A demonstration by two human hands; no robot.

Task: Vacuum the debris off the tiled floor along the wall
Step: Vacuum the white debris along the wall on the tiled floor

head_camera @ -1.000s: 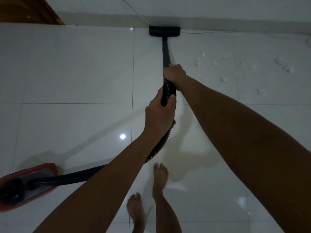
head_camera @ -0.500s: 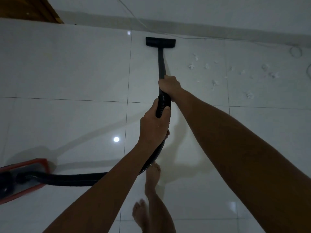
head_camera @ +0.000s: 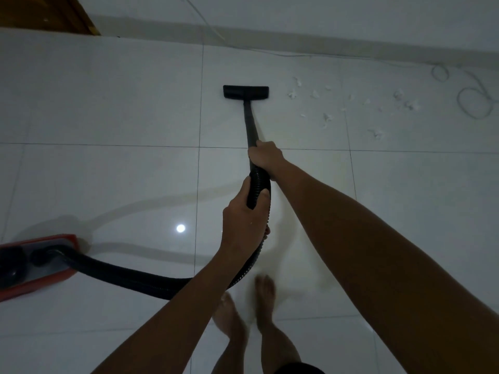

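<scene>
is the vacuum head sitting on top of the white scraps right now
No, the vacuum head rests on bare tile left of the white scraps.

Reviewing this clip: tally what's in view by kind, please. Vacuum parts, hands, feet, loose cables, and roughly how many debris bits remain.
Floor nozzle: 1
Wand: 1
Ribbed hose: 1
Red vacuum body: 1
Hands gripping it: 2, left hand, right hand
Bare feet: 2
White cable along the wall: 1
White debris bits: about 15, too small for an exact count
Total: roughly 24
</scene>
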